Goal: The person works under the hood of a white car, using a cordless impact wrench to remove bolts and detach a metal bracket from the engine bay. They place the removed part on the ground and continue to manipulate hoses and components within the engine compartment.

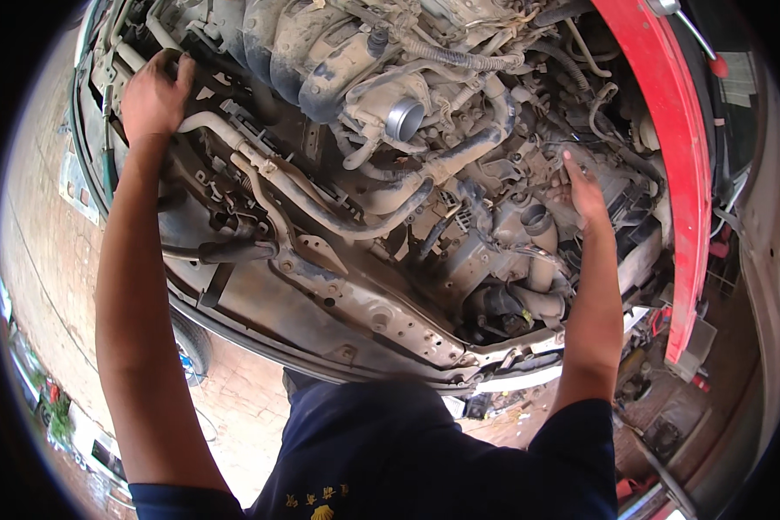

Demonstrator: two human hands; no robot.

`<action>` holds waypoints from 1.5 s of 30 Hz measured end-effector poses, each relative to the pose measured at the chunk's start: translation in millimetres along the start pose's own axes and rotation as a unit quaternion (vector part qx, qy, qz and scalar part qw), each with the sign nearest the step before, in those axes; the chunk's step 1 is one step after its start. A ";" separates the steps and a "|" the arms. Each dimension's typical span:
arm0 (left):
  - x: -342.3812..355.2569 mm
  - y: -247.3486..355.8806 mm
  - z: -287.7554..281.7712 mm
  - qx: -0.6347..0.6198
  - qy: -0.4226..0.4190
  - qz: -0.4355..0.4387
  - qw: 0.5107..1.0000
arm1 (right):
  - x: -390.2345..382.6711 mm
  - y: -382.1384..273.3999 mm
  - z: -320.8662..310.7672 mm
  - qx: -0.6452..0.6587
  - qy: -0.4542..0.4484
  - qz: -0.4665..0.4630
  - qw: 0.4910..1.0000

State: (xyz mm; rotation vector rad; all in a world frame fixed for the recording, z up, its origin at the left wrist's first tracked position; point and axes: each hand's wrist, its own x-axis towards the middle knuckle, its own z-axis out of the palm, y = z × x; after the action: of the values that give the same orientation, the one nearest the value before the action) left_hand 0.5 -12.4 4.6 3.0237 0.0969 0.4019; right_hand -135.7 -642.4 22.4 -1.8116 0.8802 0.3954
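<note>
My left hand [154, 100] is at the upper left of the engine bay, its fingers curled over a part beside a pale metal tube [128, 54]; what they grip is hidden. My right hand [585, 191] reaches into the right side of the dusty engine bay, index finger raised and other fingers bent around something I cannot make out among brackets and hoses. Left of it are an open round housing [536, 221] and a curved coolant pipe [468, 152]. A silver-rimmed throttle opening [405, 120] sits higher, near the intake manifold [273, 48].
A red protective strip [685, 217] runs along the right edge of the bay. The front crossmember [381, 321] spans the lower side. Beyond the car are a tyre [191, 347], a paved floor [56, 251] and scattered tools and parts [650, 425] at lower right.
</note>
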 end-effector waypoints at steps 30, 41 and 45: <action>2.2 -6.8 1.9 -0.001 -0.017 0.002 1.000 | -108.9 128.0 116.8 -0.545 -0.049 -0.256 0.797; 0.8 -3.0 0.8 0.012 -0.017 -0.012 1.000 | -104.8 155.5 130.0 -0.519 0.022 -0.263 0.813; 0.3 -2.9 -1.2 -0.002 -0.029 -0.002 1.000 | -106.3 148.6 129.3 -0.512 0.026 -0.261 0.818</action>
State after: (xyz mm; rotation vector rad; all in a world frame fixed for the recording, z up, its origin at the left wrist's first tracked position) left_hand 0.4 -9.5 5.5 3.0277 0.0968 0.3132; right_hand -298.3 -513.8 -61.9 -2.9547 0.0955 0.5048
